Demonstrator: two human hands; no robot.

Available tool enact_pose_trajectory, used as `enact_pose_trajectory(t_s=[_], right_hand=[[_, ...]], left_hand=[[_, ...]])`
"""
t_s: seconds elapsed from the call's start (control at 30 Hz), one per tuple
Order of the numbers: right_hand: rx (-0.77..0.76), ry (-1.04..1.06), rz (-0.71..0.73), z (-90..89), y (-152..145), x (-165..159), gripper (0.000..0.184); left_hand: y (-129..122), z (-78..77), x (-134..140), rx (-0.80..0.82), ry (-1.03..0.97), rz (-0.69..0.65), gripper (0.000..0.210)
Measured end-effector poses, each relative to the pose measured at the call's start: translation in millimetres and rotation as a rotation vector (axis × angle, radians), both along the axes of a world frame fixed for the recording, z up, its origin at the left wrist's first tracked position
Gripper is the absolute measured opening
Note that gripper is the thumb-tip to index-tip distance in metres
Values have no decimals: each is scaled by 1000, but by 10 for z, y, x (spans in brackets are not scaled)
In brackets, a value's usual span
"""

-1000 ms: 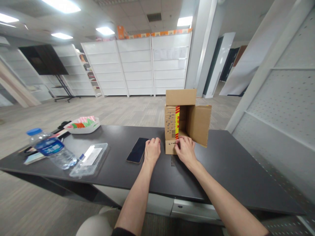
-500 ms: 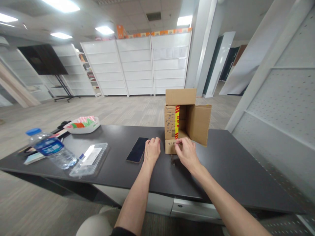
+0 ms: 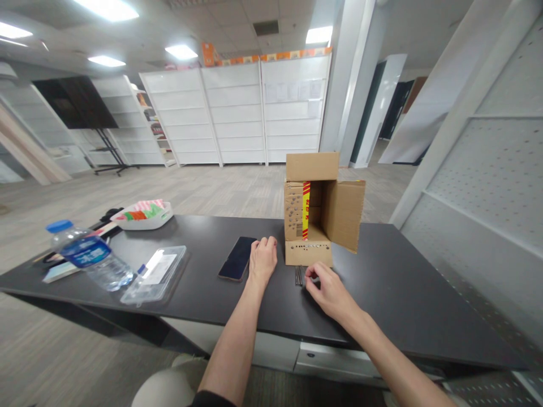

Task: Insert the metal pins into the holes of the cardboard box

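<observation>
Slim metal rods (image 3: pixel 299 277) lie just in front of the cardboard box (image 3: pixel 309 255), apparently lined up for easy reach. Also before the box, the right hand (image 3: pixel 326 287) has thumb and forefinger close together; left of the box, the left hand (image 3: pixel 263 261) rests, fingers curled. Whether either grips anything cannot be told.

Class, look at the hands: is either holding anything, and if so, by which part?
It cannot be told: the curled left hand and right hand, the latter near thin rods, could hide something small.
</observation>
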State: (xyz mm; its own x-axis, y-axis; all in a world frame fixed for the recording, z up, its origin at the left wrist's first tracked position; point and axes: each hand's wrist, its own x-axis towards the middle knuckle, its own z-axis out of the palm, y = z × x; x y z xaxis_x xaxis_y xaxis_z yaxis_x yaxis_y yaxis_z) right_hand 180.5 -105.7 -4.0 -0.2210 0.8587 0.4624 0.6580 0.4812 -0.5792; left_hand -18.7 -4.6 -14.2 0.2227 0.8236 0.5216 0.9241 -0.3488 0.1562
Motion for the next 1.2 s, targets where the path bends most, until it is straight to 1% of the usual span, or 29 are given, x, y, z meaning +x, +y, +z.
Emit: enact_pose_trajectory(t_s=[0.1,0.2,0.4,0.67,0.87,1.2], right_hand=[[-4,-28,33,-66,-41,11,11],[-2,-60,48,-92,-56,9,13],[-20,-162,40,-59,-62,-23,15],[-35,-212,38,-25,-68,-29,15],[-30,-228,38,-12,-78,-27,16],[-50,-211,43,-13,-81,-35,13]], left_hand=[[-1,3,-3,-5,5,0,18],[-11,13,-2,-4,10,2,18],[-19,17,6,-9,9,6,17],[-20,19,0,-7,4,-1,18],[-36,41,7,-17,10,5,18],[-6,0,-1,-6,11,6,18]])
